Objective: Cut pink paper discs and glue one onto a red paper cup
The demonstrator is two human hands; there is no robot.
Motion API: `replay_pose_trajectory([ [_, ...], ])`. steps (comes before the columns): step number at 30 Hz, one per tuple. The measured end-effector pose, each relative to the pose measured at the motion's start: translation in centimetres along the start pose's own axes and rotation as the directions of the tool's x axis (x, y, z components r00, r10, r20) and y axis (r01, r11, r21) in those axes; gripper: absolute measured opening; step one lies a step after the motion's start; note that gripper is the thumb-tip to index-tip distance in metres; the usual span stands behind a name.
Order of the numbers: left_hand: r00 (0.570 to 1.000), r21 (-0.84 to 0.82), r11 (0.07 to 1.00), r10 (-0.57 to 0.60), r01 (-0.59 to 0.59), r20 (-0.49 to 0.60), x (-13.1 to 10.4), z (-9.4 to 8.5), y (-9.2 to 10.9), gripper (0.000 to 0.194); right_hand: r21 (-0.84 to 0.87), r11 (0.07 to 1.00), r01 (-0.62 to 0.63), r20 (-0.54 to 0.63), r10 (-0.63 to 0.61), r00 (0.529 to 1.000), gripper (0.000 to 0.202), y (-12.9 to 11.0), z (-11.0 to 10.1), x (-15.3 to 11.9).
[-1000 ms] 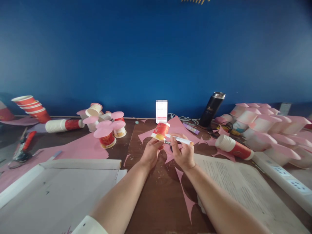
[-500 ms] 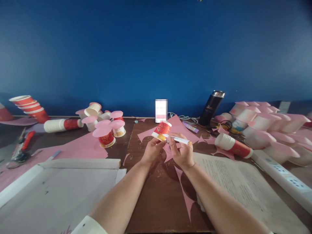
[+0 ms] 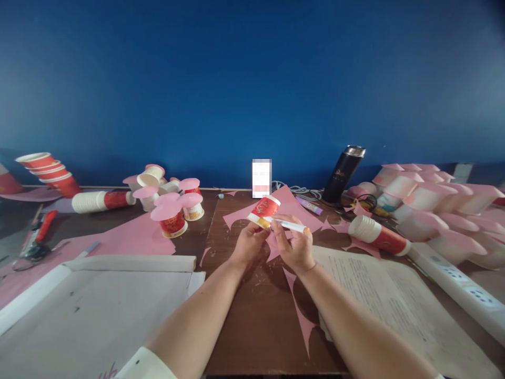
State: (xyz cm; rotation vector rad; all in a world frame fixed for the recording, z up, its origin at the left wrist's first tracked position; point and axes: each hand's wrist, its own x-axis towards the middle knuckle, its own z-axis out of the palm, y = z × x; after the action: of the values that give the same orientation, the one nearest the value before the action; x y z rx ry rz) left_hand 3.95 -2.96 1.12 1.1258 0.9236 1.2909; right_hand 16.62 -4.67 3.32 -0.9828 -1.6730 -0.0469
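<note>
- Brown tabletop, beneath the left grip and the right grip.
- White tray, left of the left grip and nearer the wearer.
- Printed sheet, right of the right grip.
- Black flask, leaning, beyond the right grip and to its right.
- Left grip, holding the red paper cup by its lower end.
- Right grip, pinched around the white pen.
- Red paper cup, tilted, just beyond the left grip.
- White pen, its left end beside the cup.

- Cup in the left fingers: red, with a silvery drawing, and yellow near these fingers.
- Pen in the right fingers: white, its end orange.
- Paper behind the fingers: pink.
- Bench under the fingers: brown.
</note>
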Motion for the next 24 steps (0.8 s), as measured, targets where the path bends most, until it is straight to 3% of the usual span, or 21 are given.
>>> replay_pose_trajectory([
  [24,0.999,0.016,0.999,-0.039,0.040,-0.017,0.14,-0.20,-0.38,0.026,-0.002,1.000,-0.005,0.054,0.005,0.999,0.015,-0.24,-0.02,-0.01],
])
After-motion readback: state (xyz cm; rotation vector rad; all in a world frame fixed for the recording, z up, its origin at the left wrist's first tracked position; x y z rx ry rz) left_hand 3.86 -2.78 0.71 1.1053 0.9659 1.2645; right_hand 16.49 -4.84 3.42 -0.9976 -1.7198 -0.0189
